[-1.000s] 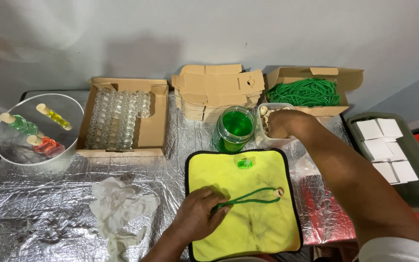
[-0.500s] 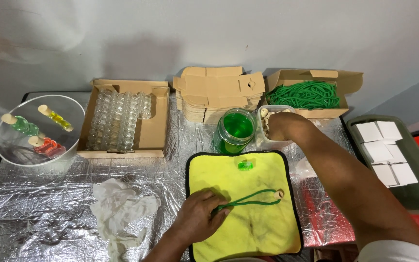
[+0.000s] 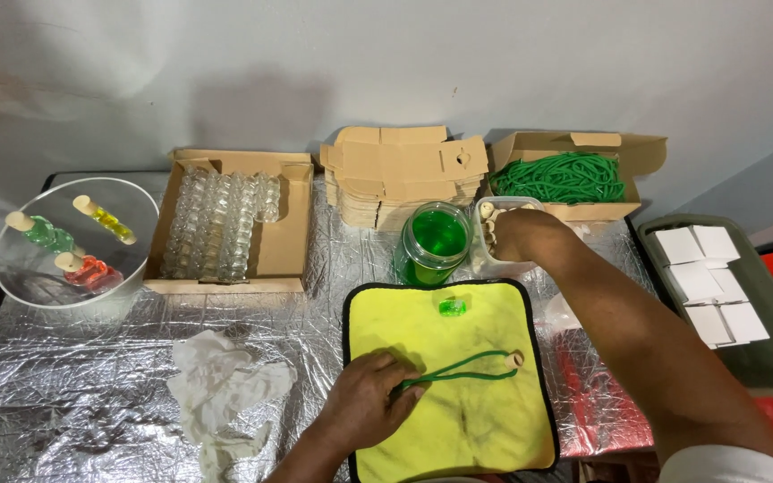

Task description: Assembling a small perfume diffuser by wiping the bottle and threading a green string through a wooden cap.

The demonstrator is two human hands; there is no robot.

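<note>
Two hands at work over the yellow mat [image 3: 458,420]. Nearest, the left hand [image 3: 367,402] sits on the mat's left edge, fingers pinched shut on one end of a green cord [image 3: 458,369]; the cord loops across the mat's middle to a small cork [image 3: 515,360] at its right end. Left of the mat, a crumpled white cloth [image 3: 221,385] on the foil. Near the mat's far edge, a little green bottle [image 3: 452,307]. Just beyond the mat, a jar of green liquid [image 3: 434,241], and right beside it a clear tub [image 3: 494,234] of corks: the right hand [image 3: 521,237] is down in that tub, fingers hidden, so their grip can't be told. Further back from the mat, a box of glass bottles [image 3: 225,224], flat cartons [image 3: 400,174], a box of green cords [image 3: 565,174].
</note>
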